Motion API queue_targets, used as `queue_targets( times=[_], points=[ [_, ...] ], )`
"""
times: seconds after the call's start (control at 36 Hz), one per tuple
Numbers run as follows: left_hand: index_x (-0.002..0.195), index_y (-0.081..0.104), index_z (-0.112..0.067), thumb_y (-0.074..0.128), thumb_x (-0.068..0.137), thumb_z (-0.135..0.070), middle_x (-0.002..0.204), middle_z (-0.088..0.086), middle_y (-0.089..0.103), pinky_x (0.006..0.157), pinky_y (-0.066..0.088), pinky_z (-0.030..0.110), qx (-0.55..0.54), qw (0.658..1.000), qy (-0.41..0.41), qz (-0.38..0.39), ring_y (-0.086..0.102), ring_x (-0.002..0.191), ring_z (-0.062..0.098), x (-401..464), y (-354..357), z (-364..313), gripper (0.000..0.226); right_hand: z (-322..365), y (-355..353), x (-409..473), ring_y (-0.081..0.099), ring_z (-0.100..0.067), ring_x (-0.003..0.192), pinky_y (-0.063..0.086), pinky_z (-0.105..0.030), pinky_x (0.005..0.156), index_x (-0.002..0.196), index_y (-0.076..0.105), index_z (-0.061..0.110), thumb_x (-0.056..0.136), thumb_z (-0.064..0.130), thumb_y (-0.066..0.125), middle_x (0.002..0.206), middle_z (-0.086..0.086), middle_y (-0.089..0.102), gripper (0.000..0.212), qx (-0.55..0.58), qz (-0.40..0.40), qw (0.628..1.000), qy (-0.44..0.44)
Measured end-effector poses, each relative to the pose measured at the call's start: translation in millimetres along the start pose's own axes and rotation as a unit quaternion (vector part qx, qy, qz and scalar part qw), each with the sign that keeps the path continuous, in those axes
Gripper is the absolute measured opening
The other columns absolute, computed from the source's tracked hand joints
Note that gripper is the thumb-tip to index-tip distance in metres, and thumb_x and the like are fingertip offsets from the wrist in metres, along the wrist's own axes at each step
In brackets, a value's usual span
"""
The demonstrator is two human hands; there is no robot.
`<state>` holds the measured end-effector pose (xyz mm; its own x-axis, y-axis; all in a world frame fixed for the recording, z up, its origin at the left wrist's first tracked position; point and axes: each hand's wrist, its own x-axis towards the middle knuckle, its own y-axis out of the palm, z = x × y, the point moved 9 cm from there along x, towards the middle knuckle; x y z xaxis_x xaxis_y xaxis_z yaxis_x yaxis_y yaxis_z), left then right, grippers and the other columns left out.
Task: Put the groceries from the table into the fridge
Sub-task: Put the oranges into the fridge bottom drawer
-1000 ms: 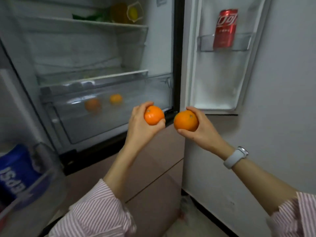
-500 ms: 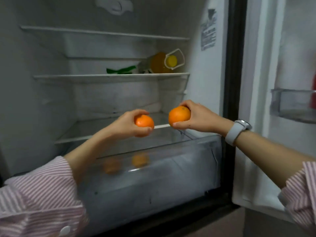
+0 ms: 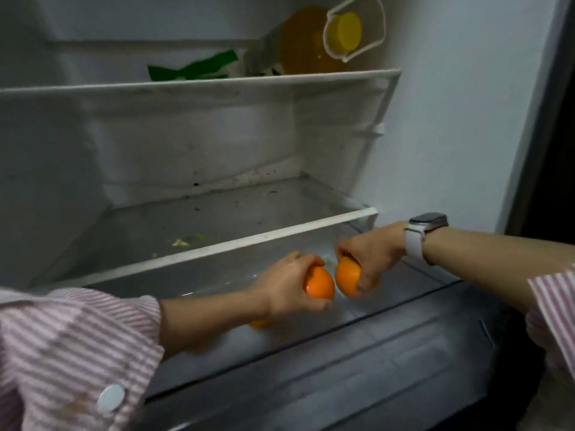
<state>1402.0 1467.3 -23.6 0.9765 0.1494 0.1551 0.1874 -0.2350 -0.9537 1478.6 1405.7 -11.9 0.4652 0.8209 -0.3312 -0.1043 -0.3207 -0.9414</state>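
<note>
Left hand (image 3: 287, 286): fingers curled over the top of an orange (image 3: 320, 283), gripping it from above. Right hand (image 3: 370, 255): same hold on a second orange (image 3: 348, 279), fingers wrapped round it, knuckles up. The two fruits sit side by side, nearly touching, each below its own palm.

Both hang over the open top of the clear drawer (image 3: 357, 346) at the fridge bottom, behind its front wall and just under the white front edge of the glass shelf (image 3: 280, 236). Round fruit, no long axis to mind. The way down looks free; neither hand is clearly nearer the drawer floor.

Another orange (image 3: 261, 323) shows partly beneath the left wrist, low in the drawer; a dropped fruit could knock it. The glass shelf edge stands close above the knuckles, likely to catch them on the way out.

Higher up from the drawer: an upper shelf (image 3: 199, 84) with a green packet (image 3: 193, 70) and a yellow-capped jug (image 3: 317, 42). A watch (image 3: 420, 234) on the right wrist.
</note>
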Motion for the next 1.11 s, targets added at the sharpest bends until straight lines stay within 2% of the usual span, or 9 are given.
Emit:
queue_targets(
  times=[0.08,0.22,0.33,0.47,0.64,0.75,0.89,0.97,1.11],
  points=[
    [0.135,0.037,-0.023,0.068,0.075,-0.048,0.132,0.003,0.043,0.103,0.033,0.033,-0.003,0.999,-0.028,-0.020,0.045,0.120,0.021,12.8,14.9,19.3,0.072,-1.9,6.4,10.9,0.053,-0.019,0.093,0.046,-0.031,0.073,0.117,0.042,0.017,0.072,0.031,0.076,0.104,0.000,0.051,0.058,0.005,0.003,1.000,0.002],
    [0.131,0.033,-0.026,0.058,0.077,-0.058,0.131,0.000,0.042,0.105,0.024,0.035,0.035,0.998,-0.046,-0.022,0.046,0.117,0.020,14.8,35.8,36.1,0.067,-2.3,21.0,18.1,0.056,-0.024,0.102,0.051,-0.038,0.086,0.121,0.038,0.016,0.073,0.033,0.075,0.116,-0.006,0.054,0.063,0.017,0.034,0.999,0.002],
    [0.126,0.032,-0.024,0.047,0.080,-0.066,0.131,0.001,0.044,0.110,0.018,0.042,0.094,0.994,-0.050,0.018,0.051,0.112,0.022,14.0,45.5,31.9,0.064,-1.2,28.5,19.2,0.052,-0.024,0.109,0.045,-0.034,0.087,0.131,0.037,0.017,0.076,0.032,0.073,0.126,-0.006,0.051,0.067,-0.018,0.054,0.998,0.002],
    [0.135,0.028,-0.023,0.041,0.081,-0.069,0.137,0.001,0.041,0.108,0.022,0.043,0.104,0.991,-0.043,0.066,0.048,0.116,0.021,12.3,46.2,34.8,0.072,-0.9,28.7,18.6,0.043,-0.023,0.125,0.038,-0.031,0.098,0.141,0.030,0.016,0.083,0.027,0.067,0.141,-0.005,0.041,0.070,-0.032,0.067,0.997,0.004],
    [0.144,0.020,-0.021,0.048,0.085,-0.059,0.146,0.002,0.033,0.110,0.026,0.041,0.065,0.994,-0.018,0.089,0.040,0.126,0.020,7.5,29.9,21.0,0.076,-5.4,14.8,9.4,0.039,-0.022,0.131,0.034,-0.034,0.109,0.144,0.026,0.019,0.086,0.028,0.063,0.147,-0.004,0.036,0.069,0.049,0.062,0.997,0.015],
    [0.143,0.026,-0.017,0.050,0.090,-0.045,0.143,0.006,0.035,0.101,0.032,0.026,0.063,0.994,0.006,0.092,0.041,0.126,0.020,-3.8,-4.1,6.2,0.065,-0.2,-5.4,-12.4,0.040,-0.022,0.130,0.033,-0.034,0.109,0.143,0.030,0.017,0.088,0.032,0.059,0.145,-0.003,0.039,0.064,0.051,0.014,0.999,0.008],
    [0.135,0.042,-0.017,0.052,0.091,-0.040,0.136,0.006,0.044,0.098,0.034,0.025,0.145,0.988,0.006,0.052,0.046,0.121,0.021,-37.3,-60.3,-14.4,0.051,18.7,-40.6,-54.6,0.051,-0.020,0.118,0.038,-0.025,0.096,0.135,0.045,0.014,0.091,0.031,0.054,0.134,-0.005,0.052,0.048,0.058,-0.113,0.991,-0.027],
    [0.131,0.046,-0.021,0.053,0.090,-0.040,0.131,0.006,0.047,0.096,0.042,0.034,0.204,0.978,-0.030,-0.034,0.049,0.118,0.026,-68.9,-101.3,-28.0,0.046,37.6,-62.3,-91.1,0.055,-0.022,0.111,0.038,-0.021,0.085,0.126,0.054,0.014,0.092,0.027,0.052,0.125,-0.006,0.059,0.037,0.091,-0.237,0.965,-0.066],
    [0.123,0.054,-0.014,0.052,0.089,-0.033,0.122,0.013,0.054,0.087,0.045,0.044,0.202,0.930,-0.127,-0.281,0.053,0.111,0.035,-159.8,-148.2,-53.7,0.039,75.3,-57.6,-161.6,0.054,-0.026,0.113,0.037,-0.031,0.095,0.115,0.060,0.010,0.090,0.017,0.050,0.120,-0.009,0.062,0.028,0.186,-0.422,0.874,-0.156]
  ],
)
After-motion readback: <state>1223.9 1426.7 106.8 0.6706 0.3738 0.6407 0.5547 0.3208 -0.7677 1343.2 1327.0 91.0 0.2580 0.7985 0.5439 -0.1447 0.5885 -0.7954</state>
